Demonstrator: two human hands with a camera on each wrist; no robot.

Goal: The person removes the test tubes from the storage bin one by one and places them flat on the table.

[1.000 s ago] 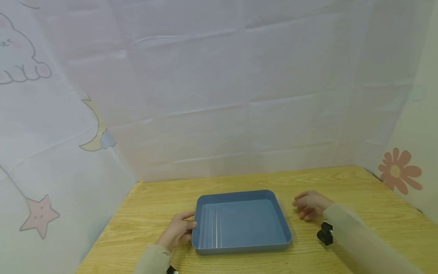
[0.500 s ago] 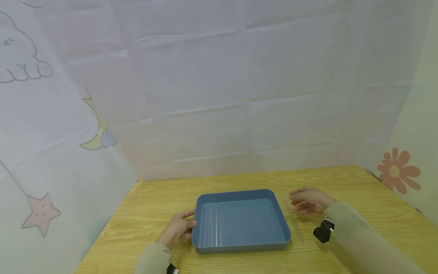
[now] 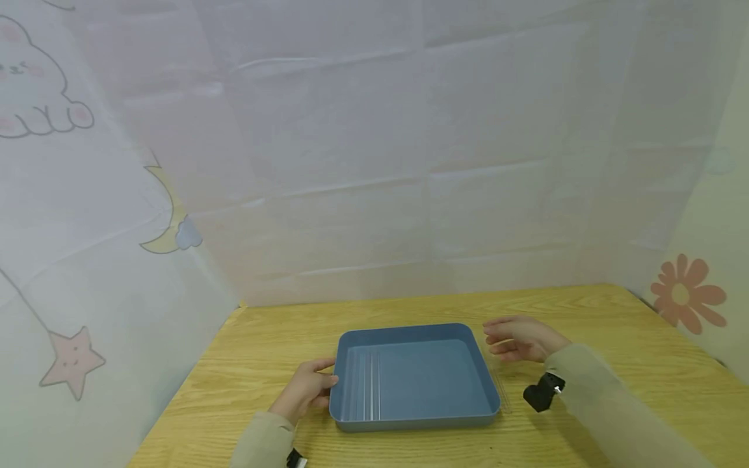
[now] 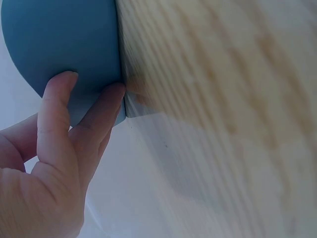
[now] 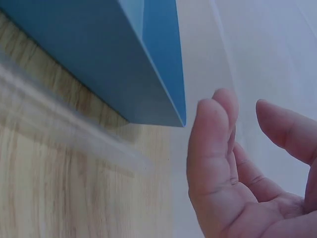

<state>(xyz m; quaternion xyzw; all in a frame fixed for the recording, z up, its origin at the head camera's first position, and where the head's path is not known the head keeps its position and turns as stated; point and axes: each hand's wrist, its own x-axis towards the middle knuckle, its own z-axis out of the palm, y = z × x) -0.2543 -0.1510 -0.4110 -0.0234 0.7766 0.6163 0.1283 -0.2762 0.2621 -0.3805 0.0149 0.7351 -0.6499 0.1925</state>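
Smooth blue rounded-corner plastic tray (image 3: pixel 409 416) on grainy wooden table (image 3: pixel 614 325), left hand (image 3: pixel 304 392) touching.

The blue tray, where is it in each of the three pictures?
Head view: the tray sits low in the middle, on the table, between both hands.
Left wrist view: its rounded corner fills the top left, with the left hand touching it.
Right wrist view: its side wall runs across the top left; the right hand is open beside it, apart.
Shared landmark: the wooden table.

Open right hand (image 5: pixel 237 168) beside blue tray (image 5: pixel 114 64)
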